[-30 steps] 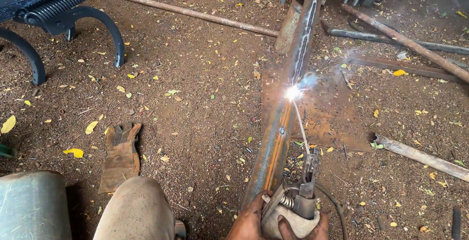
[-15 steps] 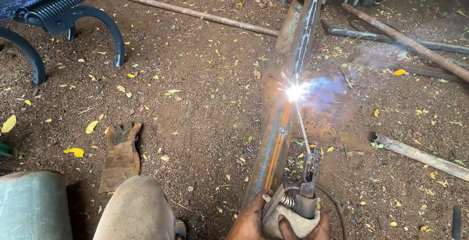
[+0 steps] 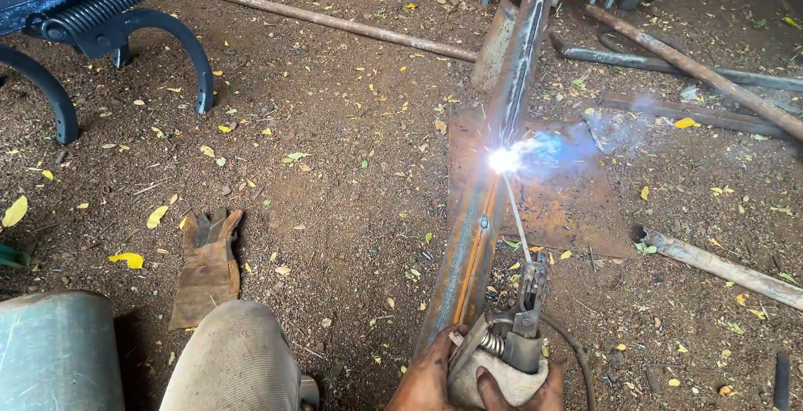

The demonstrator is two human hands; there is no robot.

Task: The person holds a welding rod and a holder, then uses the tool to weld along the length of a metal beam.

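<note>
Fingers (image 3: 493, 384) of both hands close around the cloth-wrapped grip of the holder (image 3: 514, 340) at the lower edge of the view. The left hand (image 3: 427, 377) grips the left side of the wrap; the right hand (image 3: 548, 394) grips from the right and is partly cut off by the frame edge. Both hands are bare.

The holder clamps a thin rod (image 3: 516, 217) that slants up and away to the arc (image 3: 504, 160). A cable (image 3: 577, 352) curves off the holder to the right.

The arc burns on the right edge of the beam (image 3: 473, 252), a long rusty steel section lying on the ground (image 3: 335, 168) and running away from the person. Bluish smoke (image 3: 577, 139) drifts to the right of the arc. A rusty plate (image 3: 569, 202) lies under and beside the beam.

A single glove (image 3: 207, 265) lies on the ground well apart from the hands, left of the person's knee (image 3: 234, 361). Pipes (image 3: 335, 22) lie farther off, and a dark spring frame (image 3: 109, 10) stands at the upper left.

Hazards, as a judgement:
- Sparks or spatter can burn the bare hands; the glove is not worn.
- Rod sticking to the beam if the tip dips into the pool.
- Loss of arc if the hands waver and the gap widens.
- Cable snagging near the right hand can pull the holder off line.
</note>
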